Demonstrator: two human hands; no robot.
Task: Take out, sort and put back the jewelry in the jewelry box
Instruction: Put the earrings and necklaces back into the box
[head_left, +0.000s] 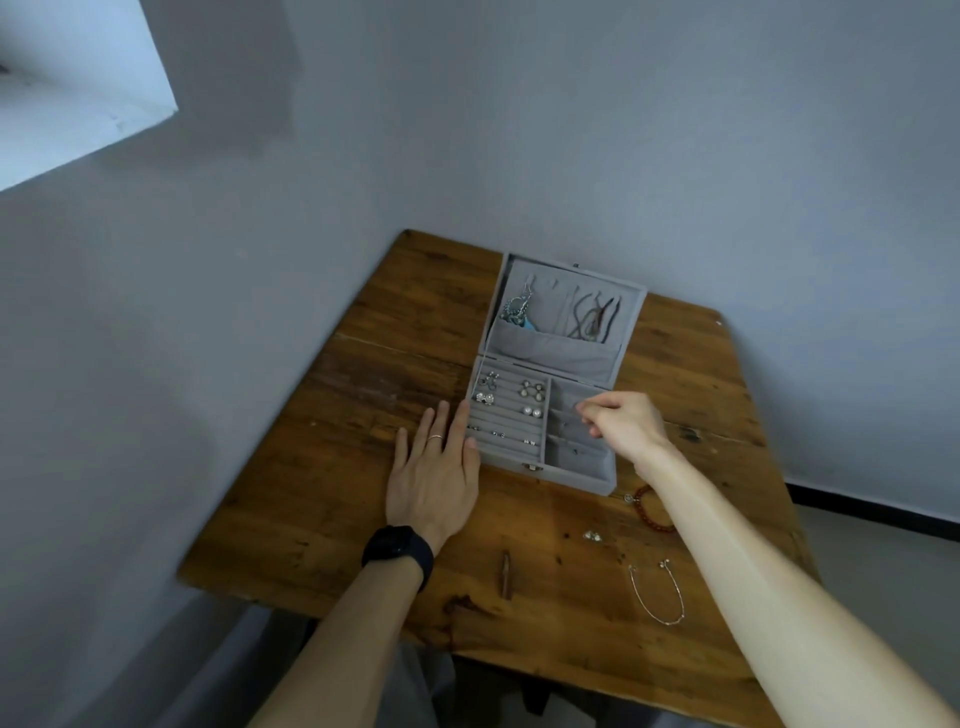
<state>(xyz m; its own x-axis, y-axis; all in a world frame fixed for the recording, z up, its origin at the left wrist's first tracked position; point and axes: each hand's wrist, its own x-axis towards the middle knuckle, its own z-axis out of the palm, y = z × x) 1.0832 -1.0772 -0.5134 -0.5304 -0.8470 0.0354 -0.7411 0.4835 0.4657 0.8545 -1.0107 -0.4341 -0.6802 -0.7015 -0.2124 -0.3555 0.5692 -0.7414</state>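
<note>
Jewelry box (571, 475) sits open at centre frame on the wooden table (311, 467), with its lid (613, 306) tipped back toward the wall. The lid pocket holds a silver-and-teal necklace (515, 310) at its left and dark cords (592, 318) at its right. The left half of the tray has ring rolls carrying several pairs of earrings (531, 400) and small studs lower down. The divided compartments in the right half look mostly bare; contents too small to tell.

Right hand (626, 422) hovers over those right compartments with fingers curled and tips together. Cannot tell whether it pinches a small piece or nothing. Left hand (434, 478) lies flat with fingers straight, touching the box's left wall, likely steadying it. There is a black watch (397, 551) on the wrist and a thin ring (435, 437) on one finger.

Outside the box, lower right of the frame: a red bead bracelet (650, 512) partly under the forearm, a small silver pair (591, 536), a thin chain bracelet (657, 597), and a brown stick-like item (505, 574).

Judgement: mid-task. The earring and lid sections look sorted, while the right compartments and the loose table pieces are still left.
</note>
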